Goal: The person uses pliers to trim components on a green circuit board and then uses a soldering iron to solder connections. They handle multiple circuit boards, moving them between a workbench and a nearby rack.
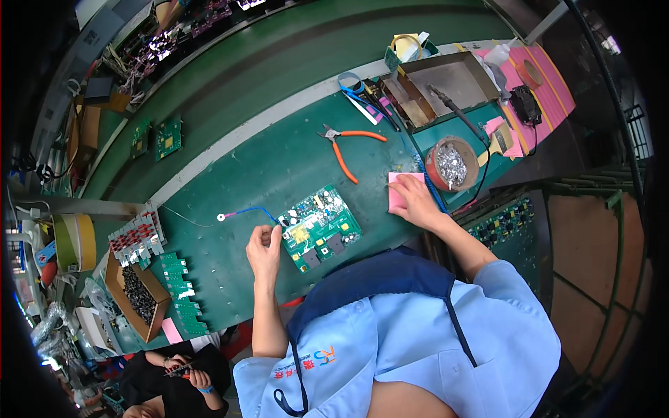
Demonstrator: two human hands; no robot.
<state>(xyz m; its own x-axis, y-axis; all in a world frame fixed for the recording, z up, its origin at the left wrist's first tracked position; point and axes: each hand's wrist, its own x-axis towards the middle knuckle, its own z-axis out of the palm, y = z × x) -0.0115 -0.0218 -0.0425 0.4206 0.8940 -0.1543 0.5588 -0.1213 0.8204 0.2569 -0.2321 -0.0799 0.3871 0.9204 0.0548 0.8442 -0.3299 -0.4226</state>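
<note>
A green circuit board [319, 226] with many mounted parts lies on the green bench mat in front of me. A blue wire [249, 209] runs from its upper left corner to a ring-shaped end. At the board's left edge is my left hand [264, 256], fingers curled and thumb against them; whatever is between the fingertips is hidden. On the right, my right hand [418, 205] rests over a square pink pad [405, 178], fingers apart and touching its surface. Orange-handled cutting pliers [343, 150] lie with jaws apart beyond the board.
Right: a bowl [451, 164] of silvery scraps, a soldering iron [456, 111] across a metal tray [463, 80]. Left: several narrow green boards [182, 292], a cardboard box [143, 296] of small dark parts, a stack of red-and-white parts [138, 239]. Another person's hands [198, 380] work at lower left.
</note>
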